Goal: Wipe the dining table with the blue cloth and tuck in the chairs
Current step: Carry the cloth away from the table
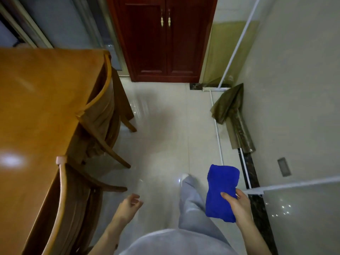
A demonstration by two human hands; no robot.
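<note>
A folded blue cloth (pixel 221 192) hangs over the floor at the lower right, gripped along its edge by my right hand (pixel 237 205). My left hand (pixel 129 204) is free over the tiles, fingers loosely curled and apart, well right of the furniture. The orange-brown dining table (pixel 36 100) fills the left side. Two wooden chairs stand at its right edge with curved backs against it: the far chair (pixel 103 100) and the near chair (pixel 62 205). Their legs stick out onto the floor.
A dark red cabinet (pixel 165 39) with two doors stands ahead. A frosted glass sliding door (pixel 298 100) with a white frame runs along the right, with loose olive film (pixel 231 107) at its base. My grey trouser leg (pixel 193 203) steps forward on glossy tiles.
</note>
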